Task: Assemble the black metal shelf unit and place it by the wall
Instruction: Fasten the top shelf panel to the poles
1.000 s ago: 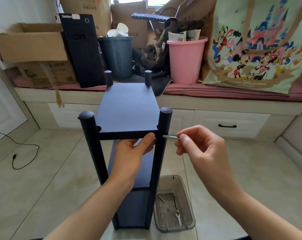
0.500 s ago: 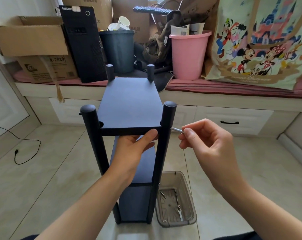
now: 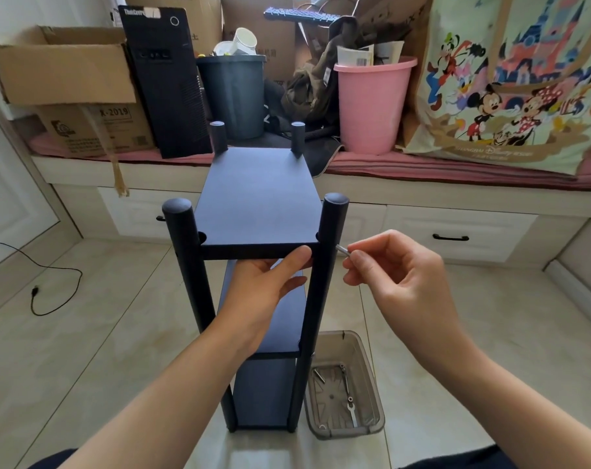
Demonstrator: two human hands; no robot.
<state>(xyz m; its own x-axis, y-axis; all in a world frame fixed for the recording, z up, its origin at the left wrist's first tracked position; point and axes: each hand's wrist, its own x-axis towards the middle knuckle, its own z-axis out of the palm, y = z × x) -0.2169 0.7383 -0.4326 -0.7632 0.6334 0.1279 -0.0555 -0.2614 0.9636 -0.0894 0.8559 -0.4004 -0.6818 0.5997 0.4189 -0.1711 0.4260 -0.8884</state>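
Two hands: left gripping shelf, right pinching screw; tray beside.

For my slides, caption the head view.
Left hand steadies the shelf while right hand pinches a screw at its front-right post.

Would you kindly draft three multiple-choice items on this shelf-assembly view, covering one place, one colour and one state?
1. Where is the clear plastic tray?
A. on the top shelf
B. on the floor by the shelf unit's near right post
C. on the window seat

2. What colour is the bucket right of the dark bin?
A. pink
B. yellow
C. white

3. What is the right hand doing?
A. resting flat on the floor
B. gripping a drawer handle
C. pinching a small metal pin at the post

Answers: 1 B, it sits on tiles beside the post; 2 A, plainly pink; 3 C, fingertips hold the pin at the post.
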